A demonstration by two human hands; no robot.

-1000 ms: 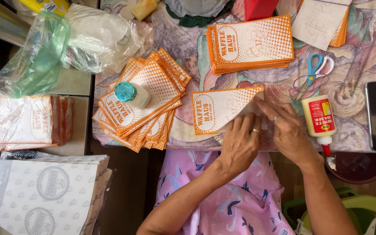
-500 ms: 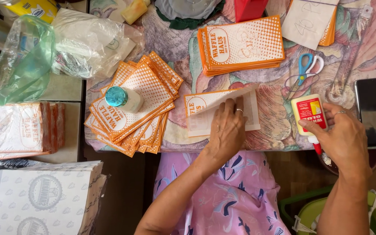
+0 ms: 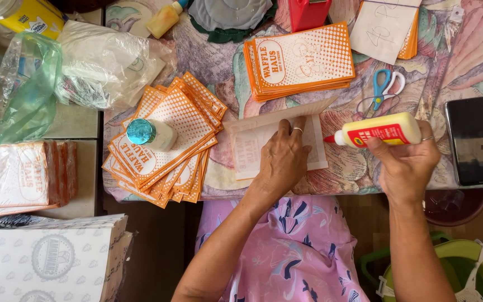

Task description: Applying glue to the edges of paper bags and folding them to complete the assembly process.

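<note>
Here: left hand (image 3: 280, 162) flat, fingers spread, pinning thin floppy paper bag (image 3: 275, 142); right hand (image 3: 406, 162) clenched round light, squeezable glue bottle (image 3: 378, 131) mid-body.

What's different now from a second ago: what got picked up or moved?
The right hand left the paper bag, took the glue bottle from where it stood at the right and now holds it sideways, red tip toward the bag. The bag was turned over, pale side up, its top flap folded open. The left hand still presses it flat. Scissors, phone and orange bag stacks stayed put.
</note>
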